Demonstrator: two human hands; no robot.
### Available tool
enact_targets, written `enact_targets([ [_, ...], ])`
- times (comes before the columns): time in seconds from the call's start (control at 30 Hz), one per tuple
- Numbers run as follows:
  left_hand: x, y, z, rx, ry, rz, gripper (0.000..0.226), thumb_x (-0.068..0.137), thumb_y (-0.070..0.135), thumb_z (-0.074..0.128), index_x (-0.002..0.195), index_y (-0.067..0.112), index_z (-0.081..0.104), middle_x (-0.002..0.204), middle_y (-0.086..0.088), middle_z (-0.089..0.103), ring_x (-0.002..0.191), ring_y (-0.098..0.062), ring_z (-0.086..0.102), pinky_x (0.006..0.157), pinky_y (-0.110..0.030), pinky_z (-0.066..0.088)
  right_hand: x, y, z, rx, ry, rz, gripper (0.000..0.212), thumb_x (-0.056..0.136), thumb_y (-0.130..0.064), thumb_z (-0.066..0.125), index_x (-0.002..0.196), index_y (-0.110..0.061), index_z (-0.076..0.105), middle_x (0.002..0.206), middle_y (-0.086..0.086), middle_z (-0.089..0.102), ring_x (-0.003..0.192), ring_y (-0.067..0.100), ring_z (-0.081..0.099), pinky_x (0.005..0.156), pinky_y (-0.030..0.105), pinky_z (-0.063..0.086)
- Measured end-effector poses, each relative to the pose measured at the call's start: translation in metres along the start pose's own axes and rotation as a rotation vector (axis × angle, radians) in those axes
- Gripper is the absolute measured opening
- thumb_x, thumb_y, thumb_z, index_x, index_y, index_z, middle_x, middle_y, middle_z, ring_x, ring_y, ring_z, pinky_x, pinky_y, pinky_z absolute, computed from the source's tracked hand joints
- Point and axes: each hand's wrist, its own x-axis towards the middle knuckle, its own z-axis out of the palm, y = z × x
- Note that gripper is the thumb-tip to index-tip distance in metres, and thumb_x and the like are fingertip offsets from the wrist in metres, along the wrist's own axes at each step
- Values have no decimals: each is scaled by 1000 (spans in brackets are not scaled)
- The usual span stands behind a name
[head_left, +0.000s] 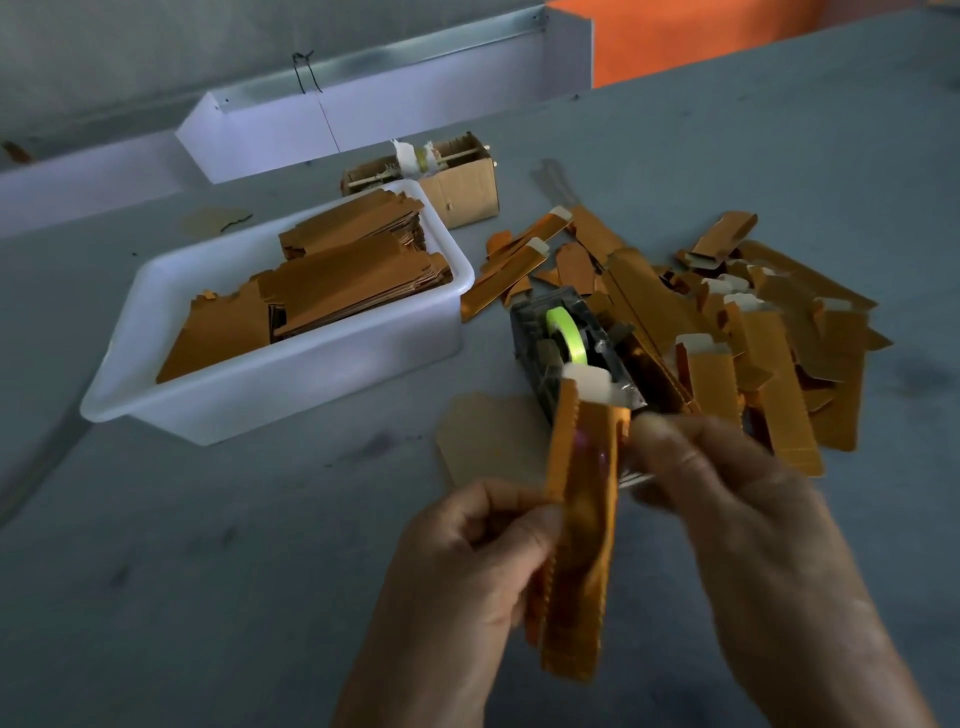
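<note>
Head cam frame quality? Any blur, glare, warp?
Head view: dim, bluish light overall; right hand smeared by motion, left hand sharper; faint purple glint on the held gold carton; wide-angle warp bows the rim of the white tub.

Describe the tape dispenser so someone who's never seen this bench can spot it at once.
Find the white plastic tub of flat gold card blanks on the grey table. Just right of it, between the tub and the loose heap of gold card sleeves, sits a dark, see-through plastic tape dispenser. Unlike its neighbours it isn't gold card, and a neon-green tape roll shows inside it.
</note>
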Motion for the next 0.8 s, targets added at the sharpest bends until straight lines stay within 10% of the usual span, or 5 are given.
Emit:
enact_targets([
  [0.17,9,1,-6,-123,120,45,8,64,21,68,59,15,70,50,-3,55,39,-8,41,36,-15,32,32,-5,-30,-321,105,-132,9,84,-32,58,84,-29,66,81,-8,63,67,4,60,45,9,39],
  [0.7,15,-9,18,-96,91,-11,14,83,13,68,69,13,70,67,-11,67,58,-18,55,55,-28,43,54,6,-11,-454,-68,-148,13,82,-29,66,69,-30,62,80,-25,49,76,-13,53,50,6,40],
  [0.8,16,-8,24,-121,102,-31,12,82,14,68,71,12,70,69,-11,68,64,-23,58,64,-38,46,56,12,-6,-429,-10,-169,12,82,-25,67,71,-29,65,105,-22,54,97,-7,52,73,13,45],
])
